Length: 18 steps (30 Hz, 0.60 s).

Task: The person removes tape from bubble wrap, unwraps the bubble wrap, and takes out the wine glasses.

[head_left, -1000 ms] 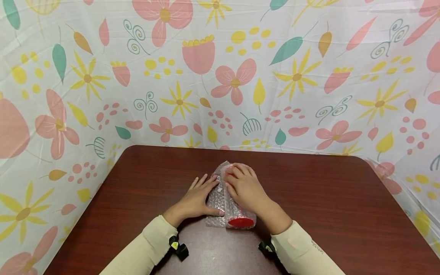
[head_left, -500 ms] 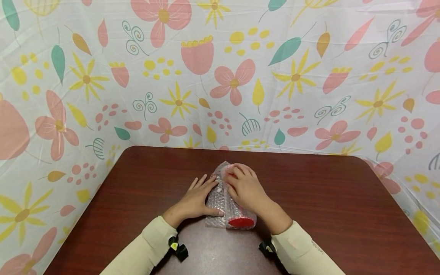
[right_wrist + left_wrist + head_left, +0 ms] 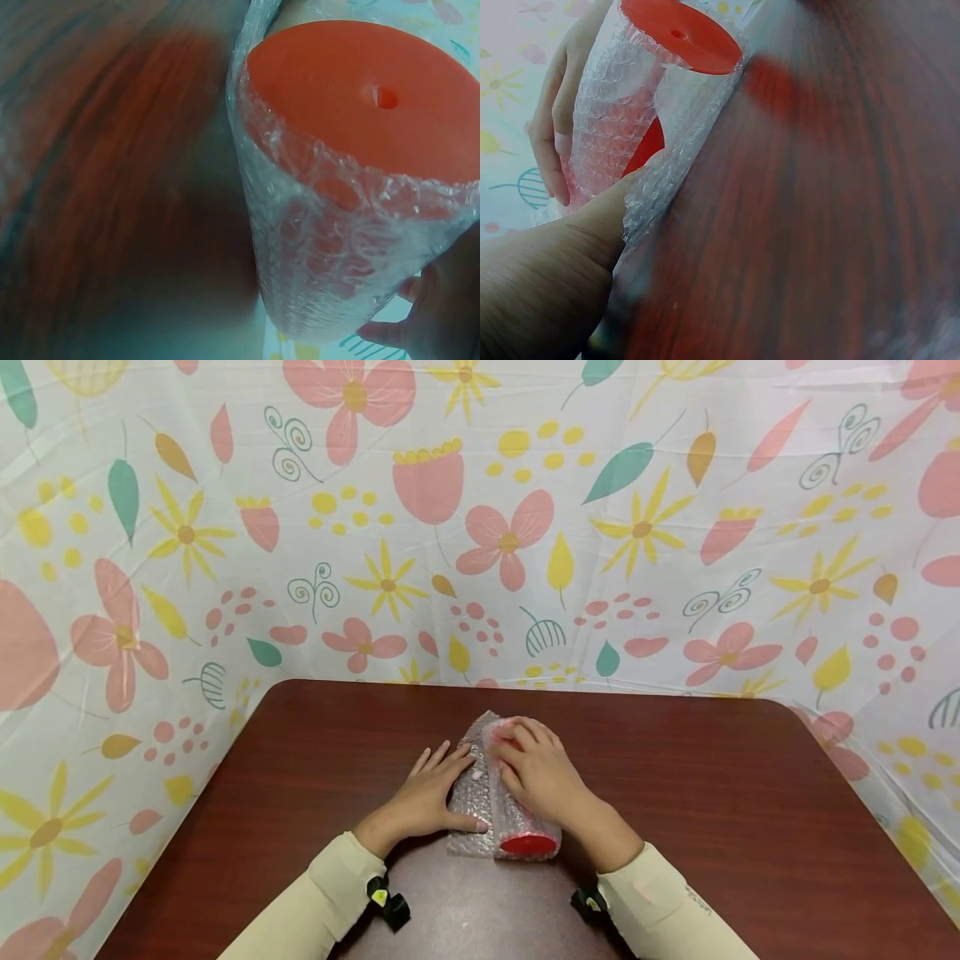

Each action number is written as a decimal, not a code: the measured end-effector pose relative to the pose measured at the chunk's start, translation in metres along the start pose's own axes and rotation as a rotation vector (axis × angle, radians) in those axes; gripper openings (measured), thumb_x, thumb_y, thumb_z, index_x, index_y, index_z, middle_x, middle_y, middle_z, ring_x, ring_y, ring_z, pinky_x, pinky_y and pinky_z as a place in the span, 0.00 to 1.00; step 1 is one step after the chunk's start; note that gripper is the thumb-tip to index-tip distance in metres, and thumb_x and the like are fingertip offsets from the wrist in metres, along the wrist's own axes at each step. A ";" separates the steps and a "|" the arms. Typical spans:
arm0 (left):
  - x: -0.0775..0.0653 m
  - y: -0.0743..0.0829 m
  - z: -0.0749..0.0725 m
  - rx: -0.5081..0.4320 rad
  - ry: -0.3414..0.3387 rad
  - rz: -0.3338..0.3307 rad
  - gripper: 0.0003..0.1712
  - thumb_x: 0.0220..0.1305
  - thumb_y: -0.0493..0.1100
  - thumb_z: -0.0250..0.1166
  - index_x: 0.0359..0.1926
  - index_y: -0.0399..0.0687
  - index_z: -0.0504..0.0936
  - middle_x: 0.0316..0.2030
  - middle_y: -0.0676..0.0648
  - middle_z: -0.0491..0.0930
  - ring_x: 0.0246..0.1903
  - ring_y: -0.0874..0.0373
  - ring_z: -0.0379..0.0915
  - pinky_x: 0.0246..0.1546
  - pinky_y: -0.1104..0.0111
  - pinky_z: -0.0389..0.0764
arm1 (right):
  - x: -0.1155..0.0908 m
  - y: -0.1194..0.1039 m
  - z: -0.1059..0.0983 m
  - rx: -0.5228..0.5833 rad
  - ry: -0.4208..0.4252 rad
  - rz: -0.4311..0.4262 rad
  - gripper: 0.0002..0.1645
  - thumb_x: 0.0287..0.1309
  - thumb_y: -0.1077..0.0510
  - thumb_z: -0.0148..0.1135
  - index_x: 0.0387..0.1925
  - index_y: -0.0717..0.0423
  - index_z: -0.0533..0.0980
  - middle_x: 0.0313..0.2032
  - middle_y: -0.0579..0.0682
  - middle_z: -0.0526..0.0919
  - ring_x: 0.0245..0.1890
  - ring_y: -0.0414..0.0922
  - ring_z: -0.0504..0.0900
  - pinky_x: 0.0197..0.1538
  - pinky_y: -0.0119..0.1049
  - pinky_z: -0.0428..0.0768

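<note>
A red object with a flat round end (image 3: pixel 528 844) lies on its side on the table, rolled in clear bubble wrap (image 3: pixel 506 818). Its end has a small hole in the middle, plain in the right wrist view on the red disc (image 3: pixel 315 82). My right hand (image 3: pixel 543 777) curves over the far part of the roll and grips it. Fingers spread, my left hand (image 3: pixel 420 797) presses the flat flap of bubble wrap (image 3: pixel 472 789) to the left of the roll. In the left wrist view the left thumb (image 3: pixel 604 217) lies at the wrap's edge, beside the roll.
The dark red-brown wooden table (image 3: pixel 712 793) extends on both sides of the hands, with rounded far corners. A white cloth (image 3: pixel 480 568) printed with flowers and leaves hangs behind and beside it. Black straps (image 3: pixel 390 906) circle the sleeve cuffs.
The right forearm and the near end of the roll have shifted very slightly to the right. The left hand stays spread on the flap.
</note>
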State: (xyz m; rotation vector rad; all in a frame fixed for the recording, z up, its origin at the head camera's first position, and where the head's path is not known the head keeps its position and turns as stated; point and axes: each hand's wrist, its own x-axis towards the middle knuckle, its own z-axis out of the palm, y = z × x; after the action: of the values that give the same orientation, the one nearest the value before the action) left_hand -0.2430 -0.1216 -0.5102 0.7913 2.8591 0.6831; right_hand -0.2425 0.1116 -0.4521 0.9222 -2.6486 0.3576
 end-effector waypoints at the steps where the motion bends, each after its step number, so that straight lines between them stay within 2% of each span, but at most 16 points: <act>1: 0.000 0.000 0.000 0.002 -0.001 0.000 0.66 0.46 0.78 0.70 0.78 0.51 0.59 0.80 0.51 0.50 0.81 0.45 0.36 0.78 0.45 0.38 | 0.000 0.000 0.000 0.002 0.001 0.002 0.18 0.66 0.53 0.62 0.56 0.48 0.83 0.60 0.52 0.78 0.69 0.56 0.68 0.71 0.62 0.65; 18: 0.001 -0.001 0.000 0.001 -0.005 -0.003 0.66 0.46 0.79 0.70 0.79 0.53 0.58 0.80 0.52 0.50 0.81 0.45 0.36 0.78 0.45 0.38 | -0.003 0.004 0.000 0.029 0.016 0.009 0.18 0.66 0.55 0.61 0.56 0.49 0.83 0.60 0.52 0.78 0.68 0.58 0.68 0.68 0.64 0.68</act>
State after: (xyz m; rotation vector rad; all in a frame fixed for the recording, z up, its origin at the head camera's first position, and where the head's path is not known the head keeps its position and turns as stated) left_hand -0.2442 -0.1220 -0.5108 0.7882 2.8551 0.6788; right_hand -0.2430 0.1160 -0.4539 0.9128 -2.6401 0.4056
